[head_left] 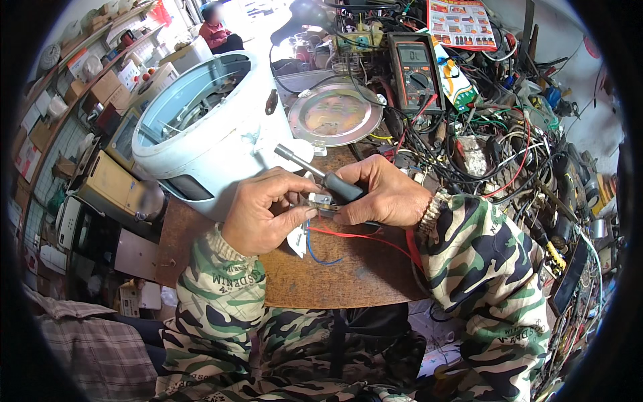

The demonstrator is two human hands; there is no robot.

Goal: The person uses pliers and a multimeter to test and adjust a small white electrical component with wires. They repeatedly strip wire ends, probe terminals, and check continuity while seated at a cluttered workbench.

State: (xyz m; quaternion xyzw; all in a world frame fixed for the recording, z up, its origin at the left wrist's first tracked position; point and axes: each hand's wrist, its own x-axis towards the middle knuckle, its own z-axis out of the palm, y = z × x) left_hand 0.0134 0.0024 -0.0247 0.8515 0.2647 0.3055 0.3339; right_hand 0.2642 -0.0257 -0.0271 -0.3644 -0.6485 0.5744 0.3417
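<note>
Both hands meet above the brown wooden table. My left hand is closed on a small white plastic part, pinching it between thumb and fingers. A red wire and a blue wire hang by it. In my right hand lies a screwdriver, its black handle in the grip and its thick metal shaft pointing up and left, away from the part. The right thumb and fingertips touch a small metal-and-white piece beside the left fingers; its exact shape is partly hidden.
An open, pale round appliance body stands at the far left of the table. Behind my hands lie a round metal lid plate and a multimeter. Tangled cables and tools crowd the right side. A person sits in the background.
</note>
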